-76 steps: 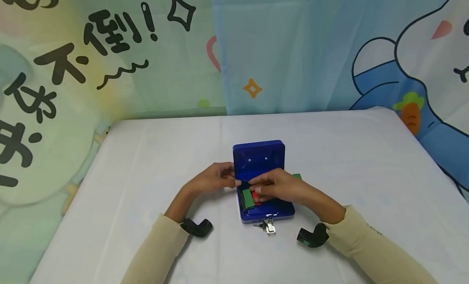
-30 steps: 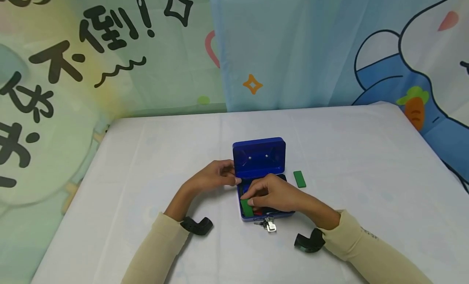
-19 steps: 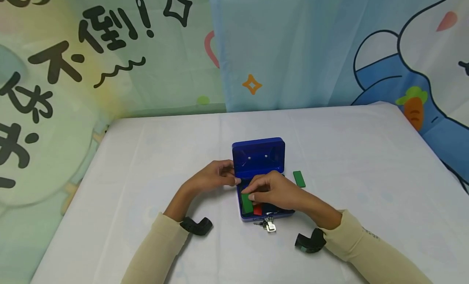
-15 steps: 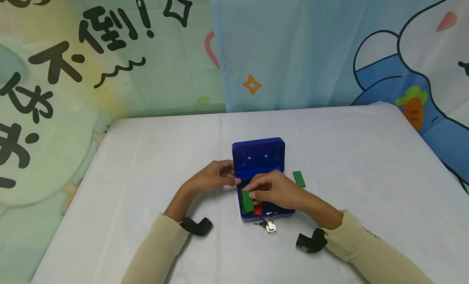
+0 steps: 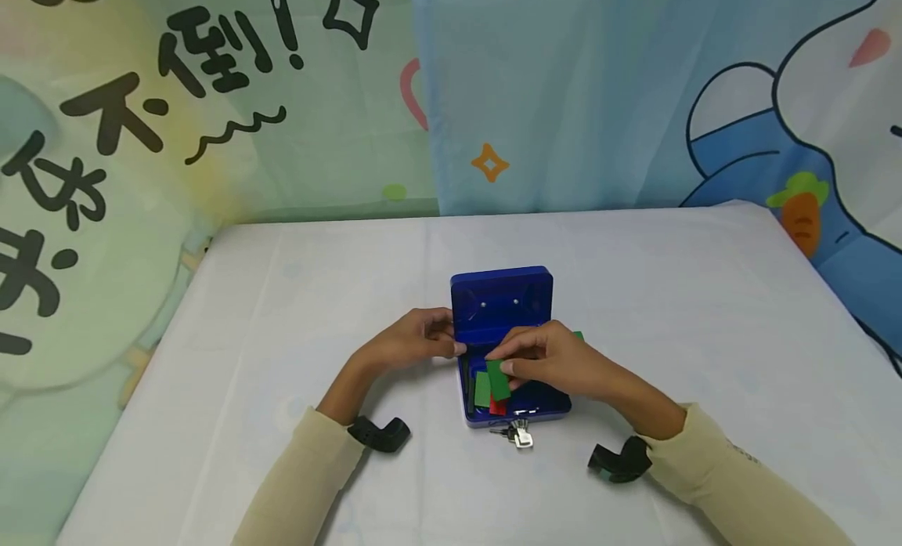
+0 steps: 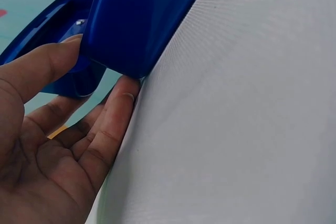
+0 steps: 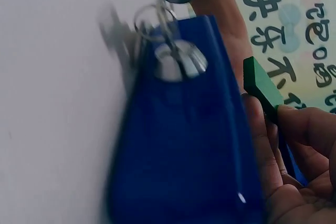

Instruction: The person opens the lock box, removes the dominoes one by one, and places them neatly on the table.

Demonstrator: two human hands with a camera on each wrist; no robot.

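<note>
A small blue cash box (image 5: 557,407) stands on the table with its lid (image 5: 502,303) raised. My left hand (image 5: 416,338) grips the box at its back left corner. The left wrist view shows that thumb (image 6: 55,59) on the rim and fingers against the outside of the corner. Over the box, my right hand (image 5: 557,359) pinches a green domino-like block (image 5: 498,381) between thumb and fingers; the right wrist view shows this block (image 7: 262,85) tilted. Inside the box lie another green block (image 5: 482,390) and a red block (image 5: 497,407), partly covered by the held one.
A key ring with keys (image 5: 520,435) hangs from the lock at the box's front. One more green block (image 5: 579,335) lies on the white-covered table (image 5: 338,280), mostly hidden behind my right hand. Printed cloth (image 5: 550,99) hangs behind the table.
My right hand has drawn the pinched green block up and to the right from the box's left side, showing another green block there. My left hand has stayed at the corner.
</note>
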